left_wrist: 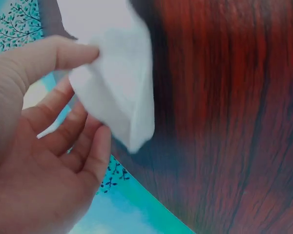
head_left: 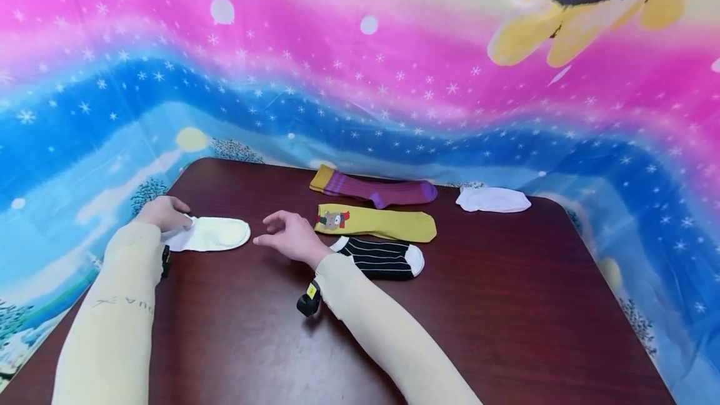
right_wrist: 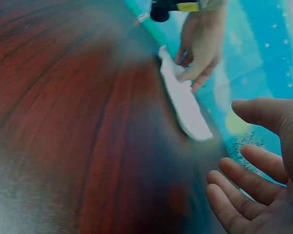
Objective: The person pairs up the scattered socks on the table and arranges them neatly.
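Observation:
A white sock (head_left: 216, 234) lies at the left side of the dark table, its toe end pointing right. My left hand (head_left: 163, 213) pinches the cuff end between thumb and fingers; in the left wrist view the thumb presses on the sock (left_wrist: 119, 73) and the edge hangs loose. To the right of that sock, my right hand (head_left: 294, 237) hovers with loosely bent fingers and holds nothing. Right beside its wrist is a black striped sock (head_left: 385, 259) with white toe and cuff, partly hidden by the hand and sleeve.
Behind the striped sock lie a yellow sock (head_left: 388, 224) with a bear face and a purple sock (head_left: 394, 191) with a mustard cuff. Another white sock (head_left: 494, 199) is at the table's back right. A printed cloth (head_left: 360, 80) hangs around the table (head_left: 506, 317).

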A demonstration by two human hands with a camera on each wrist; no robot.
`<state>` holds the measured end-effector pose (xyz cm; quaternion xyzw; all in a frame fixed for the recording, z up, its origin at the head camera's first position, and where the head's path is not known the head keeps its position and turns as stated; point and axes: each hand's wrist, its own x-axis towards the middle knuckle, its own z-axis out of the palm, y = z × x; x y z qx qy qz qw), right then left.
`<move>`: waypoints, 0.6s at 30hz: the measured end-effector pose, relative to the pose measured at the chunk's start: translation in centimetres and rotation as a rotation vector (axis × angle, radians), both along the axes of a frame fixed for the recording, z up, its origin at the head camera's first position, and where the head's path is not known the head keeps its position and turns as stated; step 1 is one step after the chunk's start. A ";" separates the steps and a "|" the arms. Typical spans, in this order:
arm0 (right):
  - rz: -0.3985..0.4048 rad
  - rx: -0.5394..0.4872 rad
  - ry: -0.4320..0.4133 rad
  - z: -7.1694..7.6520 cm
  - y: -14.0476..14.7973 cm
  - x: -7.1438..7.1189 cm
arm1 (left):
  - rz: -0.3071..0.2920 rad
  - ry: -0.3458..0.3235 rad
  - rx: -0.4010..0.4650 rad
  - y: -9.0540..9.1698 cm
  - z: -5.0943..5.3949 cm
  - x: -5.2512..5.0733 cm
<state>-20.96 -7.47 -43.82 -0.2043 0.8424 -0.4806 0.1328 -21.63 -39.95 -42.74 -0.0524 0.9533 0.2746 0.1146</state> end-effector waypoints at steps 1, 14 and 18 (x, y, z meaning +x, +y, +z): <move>-0.004 0.019 -0.001 -0.2 -0.1 0.0 | -0.003 -0.019 0.017 0.1 0.1 0.0; -0.089 0.242 0.015 -0.6 -0.2 -0.5 | -0.173 0.043 0.034 3.0 -0.3 0.0; -0.113 0.275 0.006 -0.5 0.2 -0.8 | -0.175 0.073 0.032 3.6 -0.5 0.2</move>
